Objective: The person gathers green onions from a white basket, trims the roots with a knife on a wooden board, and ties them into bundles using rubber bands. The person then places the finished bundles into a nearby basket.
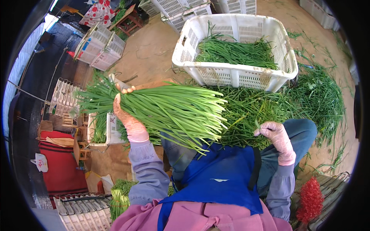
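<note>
My left hand [122, 106] is closed round a large bunch of garlic chives [173, 111], near its darker leafy end. The pale cut ends fan out to the right above my lap. To the right, my right hand [270, 131] is raised over my knee, its fingers pinching a small piece of green leaf [257, 124]. Below the hands lies a blue apron [222, 179]. Beyond them a white plastic crate [231, 68] holds more chives [237, 53].
Loose green leaves [318, 98] are heaped on the floor in front and to the right. A smaller white crate [111, 130] with greens stands at the left. Bundled greens [120, 199] lie at lower left, red netting [310, 199] at lower right. Stacked crates [99, 46] stand farther off.
</note>
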A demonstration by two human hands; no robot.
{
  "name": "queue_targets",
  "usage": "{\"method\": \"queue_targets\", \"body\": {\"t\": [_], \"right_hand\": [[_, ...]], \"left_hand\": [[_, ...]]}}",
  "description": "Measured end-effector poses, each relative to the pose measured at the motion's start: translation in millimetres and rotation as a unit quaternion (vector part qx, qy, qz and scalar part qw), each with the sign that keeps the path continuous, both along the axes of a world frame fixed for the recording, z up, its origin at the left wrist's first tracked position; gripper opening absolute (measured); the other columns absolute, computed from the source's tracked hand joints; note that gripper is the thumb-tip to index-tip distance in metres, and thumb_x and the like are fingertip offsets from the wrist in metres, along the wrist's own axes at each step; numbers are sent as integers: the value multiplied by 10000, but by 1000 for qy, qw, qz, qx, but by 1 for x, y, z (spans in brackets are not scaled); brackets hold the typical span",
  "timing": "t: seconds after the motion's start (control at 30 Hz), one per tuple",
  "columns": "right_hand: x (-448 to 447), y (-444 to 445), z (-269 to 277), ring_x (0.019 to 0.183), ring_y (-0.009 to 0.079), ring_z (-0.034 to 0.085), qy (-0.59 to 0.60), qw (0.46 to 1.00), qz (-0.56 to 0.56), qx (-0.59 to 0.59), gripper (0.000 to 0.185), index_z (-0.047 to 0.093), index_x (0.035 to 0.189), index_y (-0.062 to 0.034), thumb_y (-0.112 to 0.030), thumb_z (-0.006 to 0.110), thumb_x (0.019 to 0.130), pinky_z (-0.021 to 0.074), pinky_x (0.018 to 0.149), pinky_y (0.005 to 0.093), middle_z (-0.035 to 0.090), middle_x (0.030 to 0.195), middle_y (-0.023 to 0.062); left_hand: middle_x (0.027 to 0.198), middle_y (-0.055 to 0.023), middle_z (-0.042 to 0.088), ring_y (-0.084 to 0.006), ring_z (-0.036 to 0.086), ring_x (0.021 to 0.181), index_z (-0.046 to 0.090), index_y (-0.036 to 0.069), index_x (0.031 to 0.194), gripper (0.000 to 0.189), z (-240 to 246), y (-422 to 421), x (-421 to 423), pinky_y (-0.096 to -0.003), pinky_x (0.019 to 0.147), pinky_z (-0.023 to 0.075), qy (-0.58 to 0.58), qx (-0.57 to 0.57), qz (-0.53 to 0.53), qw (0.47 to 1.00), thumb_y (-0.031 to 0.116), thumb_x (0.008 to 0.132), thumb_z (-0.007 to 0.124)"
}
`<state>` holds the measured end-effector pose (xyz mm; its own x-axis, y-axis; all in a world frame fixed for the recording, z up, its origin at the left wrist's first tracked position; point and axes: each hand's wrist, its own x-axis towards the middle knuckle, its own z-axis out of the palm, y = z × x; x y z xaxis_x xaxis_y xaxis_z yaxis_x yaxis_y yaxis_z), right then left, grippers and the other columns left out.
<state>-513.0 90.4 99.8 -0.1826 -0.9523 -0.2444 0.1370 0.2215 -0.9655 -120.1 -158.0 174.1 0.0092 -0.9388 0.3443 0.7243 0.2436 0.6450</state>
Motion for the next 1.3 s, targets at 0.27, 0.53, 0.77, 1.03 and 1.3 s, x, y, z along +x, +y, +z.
{"method": "queue_targets", "body": {"t": [0.27, 0.53, 0.77, 1.03, 1.3], "right_hand": [[29, -45, 7, 1155, 240, 532, 92, 989, -110, -47, 604, 433, 1352, -58, -265, 664, 834, 429, 956, 330, 536, 1283, 153], [38, -73, -74, 645, 80, 550, -28, 996, -55, 59, 232, 647, 1020, -46, -225, 617, 876, 462, 590, 207, 640, 816, 7], [98, -98, -12, 739, 153, 614, -53, 990, -90, -94, 374, 606, 1071, -35, -369, 563, 907, 478, 690, 290, 653, 858, 60], [82, -83, -97, 649, 278, 635, 26, 991, -127, 43, 166, 638, 792, -50, -199, 596, 853, 486, 577, 380, 624, 675, 125], [124, -142, 17, 800, 236, 515, 588, 732, -165, -302, 185, 633, 881, -135, -138, 658, 697, 400, 731, 380, 515, 770, 38]], "left_hand": [[909, -33, 562, -204, 490, 948, 533, 18, 1200, 353, 10, 0, -4, -367, 960, 374, -16, -30, -37, 999, 200, 904, 466], [897, -125, 617, -247, 610, 797, 574, -1, 996, 182, 52, -37, -30, -361, 757, 516, -186, 51, 136, 972, 125, 872, 531], [793, -110, 598, -249, 598, 708, 554, 5, 920, 98, 82, -134, -48, -369, 688, 521, -159, 98, 31, 982, 67, 849, 528], [639, -70, 537, -208, 509, 544, 559, 66, 746, 100, 112, -206, -104, -339, 544, 456, -278, 168, 165, 931, 151, 796, 580], [893, -125, 584, -221, 561, 792, 576, 10, 967, 208, 104, -236, -155, -360, 768, 473, -290, 152, 149, 933, 169, 862, 492]]}}
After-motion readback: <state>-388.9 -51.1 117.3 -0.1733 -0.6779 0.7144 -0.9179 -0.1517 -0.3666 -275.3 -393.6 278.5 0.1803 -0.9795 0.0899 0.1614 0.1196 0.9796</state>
